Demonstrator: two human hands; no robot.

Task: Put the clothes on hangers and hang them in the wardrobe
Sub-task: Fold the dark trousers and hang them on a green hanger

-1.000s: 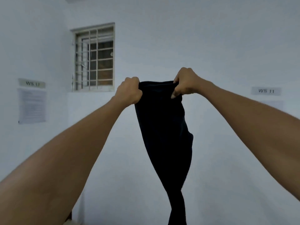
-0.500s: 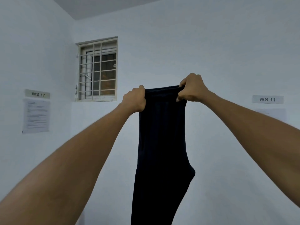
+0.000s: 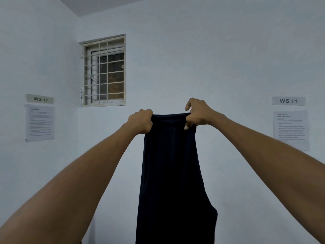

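A pair of dark navy trousers point(image 3: 172, 173) hangs straight down in front of me, held up by its waistband at arm's length. My left hand point(image 3: 140, 121) grips the left end of the waistband in a fist. My right hand point(image 3: 197, 113) pinches the right end, thumb and fingers curled round the band. The garment's lower end runs out of the bottom of the frame. No hanger and no wardrobe are in view.
A white wall faces me, with a barred window point(image 3: 104, 71) at upper left. A sign "WS 17" point(image 3: 40, 99) with a printed sheet hangs on the left wall. A sign "WS 11" point(image 3: 288, 100) with another sheet hangs at right.
The trousers were twisted and swinging; now they hang flat and straight. My view has tilted up, so my hands sit lower in the frame. Both hands kept hold of the waistband.
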